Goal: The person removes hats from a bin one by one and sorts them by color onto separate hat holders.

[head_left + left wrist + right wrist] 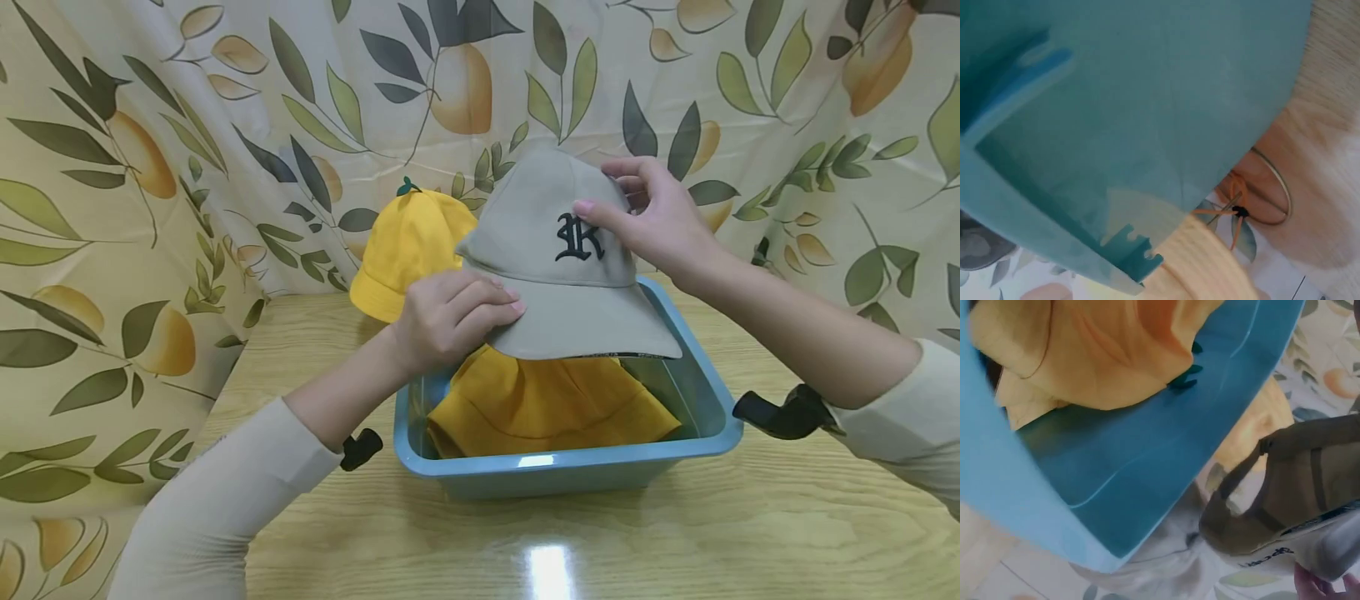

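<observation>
A grey baseball cap (555,217) with a black embroidered letter hangs over the blue basin (555,458), brim toward me. My left hand (453,321) grips the left side of its brim. On the crown's right side my right hand (660,208) holds on, thumb across the front and fingers curled at the edge. The right wrist view looks into the hollow of the cap (1291,481), with its back strap and my fingertips (1310,584) at the crown. Inside the basin lies a mustard-yellow hat (555,400), partly covered by the brim.
Behind the basin to the left stands a bright yellow hat (412,242) with a green sprout. The left wrist view shows the basin's outer side (1147,112) and an orange cord (1235,187) with a black toggle. A fruit-patterned curtain (300,100) backs the wooden table (360,542).
</observation>
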### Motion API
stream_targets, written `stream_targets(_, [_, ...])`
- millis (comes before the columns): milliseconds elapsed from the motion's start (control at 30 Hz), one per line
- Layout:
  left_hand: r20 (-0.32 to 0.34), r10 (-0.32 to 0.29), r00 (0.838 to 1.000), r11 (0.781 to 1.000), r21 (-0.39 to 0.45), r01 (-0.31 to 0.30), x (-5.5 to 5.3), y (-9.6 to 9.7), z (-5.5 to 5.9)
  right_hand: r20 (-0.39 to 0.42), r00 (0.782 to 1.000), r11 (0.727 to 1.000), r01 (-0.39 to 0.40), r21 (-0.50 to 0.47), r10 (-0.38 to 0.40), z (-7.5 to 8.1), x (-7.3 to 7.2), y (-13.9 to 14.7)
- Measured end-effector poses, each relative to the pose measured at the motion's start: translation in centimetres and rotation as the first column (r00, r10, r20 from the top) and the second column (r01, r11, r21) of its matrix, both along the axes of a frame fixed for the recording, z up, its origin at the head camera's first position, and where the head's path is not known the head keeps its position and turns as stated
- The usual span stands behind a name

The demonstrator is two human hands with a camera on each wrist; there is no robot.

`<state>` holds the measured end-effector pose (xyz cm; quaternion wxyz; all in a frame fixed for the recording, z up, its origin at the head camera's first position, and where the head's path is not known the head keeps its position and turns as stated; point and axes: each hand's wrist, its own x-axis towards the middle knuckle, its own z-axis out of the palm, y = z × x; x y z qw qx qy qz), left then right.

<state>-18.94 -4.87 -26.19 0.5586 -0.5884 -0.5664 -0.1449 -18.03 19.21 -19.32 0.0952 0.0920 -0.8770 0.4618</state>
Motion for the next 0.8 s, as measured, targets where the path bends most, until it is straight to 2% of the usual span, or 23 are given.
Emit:
stream_targets(100, [0.019, -0.008, 1.000, 1.000, 0.026, 0.007, -0.2, -0.1, 0.3, -0.102, 0.994, 0.997, -0.027, 0.072, 0.034, -0.2, 0.7, 0.2])
stream_targets(167, [0.031, -0.007, 0.999, 0.999, 0.040, 0.006, -0.3, -0.3, 0.5, -0.214, 0.973, 0.990, -0.058, 0.128, 0.085, -0.3, 1.5, 0.3])
stream_targets(200, [0.038, -0.007, 0.999, 0.999, 0.041, 0.006, -0.5, -0.5, 0.5, -0.280, 0.953, 0.985, -0.072, 0.154, 0.113, -0.3, 1.9, 0.4])
stream_targets(267, [0.044, 0.005, 0.999, 0.999, 0.046, -0.007, -0.7, -0.9, 0.8, -0.405, 0.896, 0.977, -0.115, 0.179, 0.179, -0.4, 2.6, 0.6])
stream_targets(367, [0.056, 0.039, 0.998, 0.997, 0.067, -0.043, -1.3, -1.8, 1.0, -0.575, 0.767, 0.957, -0.195, 0.217, 0.287, -0.6, 3.2, 0.9])
stream_targets(400, [0.059, 0.053, 0.997, 0.995, 0.077, -0.058, -1.5, -2.0, 1.2, -0.609, 0.723, 0.945, -0.225, 0.239, 0.326, -0.7, 3.4, 1.0])
stream_targets(433, [0.061, 0.071, 0.996, 0.993, 0.089, -0.076, -1.8, -2.2, 1.3, -0.620, 0.691, 0.928, -0.259, 0.268, 0.371, -0.8, 3.4, 1.1])
stream_targets(467, [0.065, 0.088, 0.994, 0.990, 0.102, -0.094, -2.0, -2.4, 1.5, -0.617, 0.670, 0.911, -0.287, 0.297, 0.413, -0.9, 3.5, 1.1])
stream_targets(567, [0.074, 0.122, 0.990, 0.982, 0.133, -0.131, -2.6, -2.5, 2.3, -0.588, 0.647, 0.873, -0.320, 0.368, 0.485, -1.1, 3.5, 1.1])
stream_targets(600, [0.074, 0.132, 0.989, 0.980, 0.141, -0.141, -2.7, -2.4, 2.6, -0.576, 0.652, 0.866, -0.315, 0.388, 0.494, -1.1, 3.5, 1.1])
stream_targets(633, [0.076, 0.138, 0.988, 0.978, 0.148, -0.148, -2.7, -2.3, 2.9, -0.573, 0.656, 0.865, -0.294, 0.406, 0.491, -1.1, 3.4, 1.0])
stream_targets(733, [0.079, 0.138, 0.987, 0.977, 0.154, -0.149, -2.8, -1.9, 3.9, -0.624, 0.634, 0.874, -0.191, 0.446, 0.457, -1.1, 2.8, 1.0])
stream_targets(800, [0.081, 0.130, 0.988, 0.980, 0.143, -0.140, -2.8, -1.7, 4.4, -0.643, 0.631, 0.876, -0.131, 0.464, 0.435, -1.0, 2.5, 1.1])
